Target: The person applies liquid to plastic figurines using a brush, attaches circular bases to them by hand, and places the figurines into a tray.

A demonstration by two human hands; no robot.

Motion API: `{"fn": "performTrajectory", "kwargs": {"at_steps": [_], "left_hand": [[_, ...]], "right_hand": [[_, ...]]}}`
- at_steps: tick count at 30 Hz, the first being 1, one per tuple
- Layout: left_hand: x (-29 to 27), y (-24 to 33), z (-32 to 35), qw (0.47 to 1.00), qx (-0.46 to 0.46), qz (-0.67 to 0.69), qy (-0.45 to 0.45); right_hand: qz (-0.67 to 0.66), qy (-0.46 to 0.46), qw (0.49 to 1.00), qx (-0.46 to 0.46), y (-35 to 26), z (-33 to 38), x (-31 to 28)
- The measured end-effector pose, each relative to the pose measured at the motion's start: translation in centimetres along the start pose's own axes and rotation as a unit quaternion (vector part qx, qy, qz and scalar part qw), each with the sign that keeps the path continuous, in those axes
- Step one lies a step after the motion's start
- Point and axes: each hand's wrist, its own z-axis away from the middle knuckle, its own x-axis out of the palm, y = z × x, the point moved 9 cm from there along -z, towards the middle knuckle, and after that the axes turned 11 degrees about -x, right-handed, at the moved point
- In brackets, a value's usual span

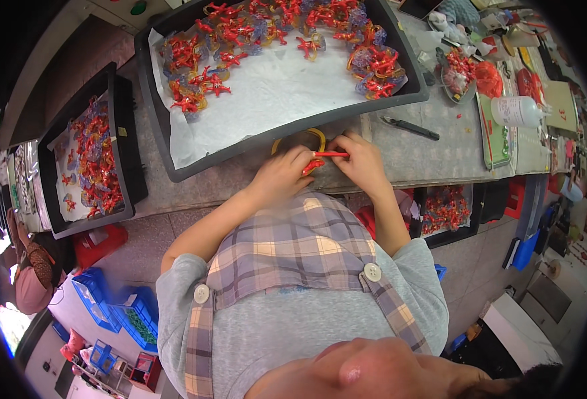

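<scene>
At the table's near edge, my left hand [281, 174] pinches a small shiny red plastic piece [313, 166] between thumb and fingers. A yellow band [317, 135] loops up behind those fingers; whether it is joined to the red piece cannot be seen. My right hand [361, 161] grips one end of a thin red stick [332, 154], whose other end reaches my left fingertips. Just beyond both hands lies a large black tray [287, 125] lined with white paper [273, 80]. Along its far and side edges sit several red star-shaped pieces [186, 52] with yellow and clear purple parts.
A black-handled knife [410, 128] lies right of the tray. Farther right are a white bottle [516, 111], a green-edged board [498, 143] and a bag of red pieces [458, 72]. A second filled tray [126, 143] stands left; another [473, 233] sits below the table, right.
</scene>
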Motion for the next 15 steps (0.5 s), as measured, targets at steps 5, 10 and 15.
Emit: {"fn": "performTrajectory", "kwargs": {"at_steps": [5,10,15], "left_hand": [[0.4,0.3,-0.6,0.999,-0.042,-0.009,-0.012],[0.1,0.4,-1.0,0.998,-0.048,-0.006,0.029],[0.0,0.6,-1.1,0.998,-0.049,-0.009,0.029]], "right_hand": [[-0.054,0.005,0.999,0.001,0.6,0.8,-0.4],[-0.046,0.034,0.995,0.083,2.4,1.9,-0.2],[-0.052,0.096,0.993,0.054,1.5,1.7,-1.1]]}}
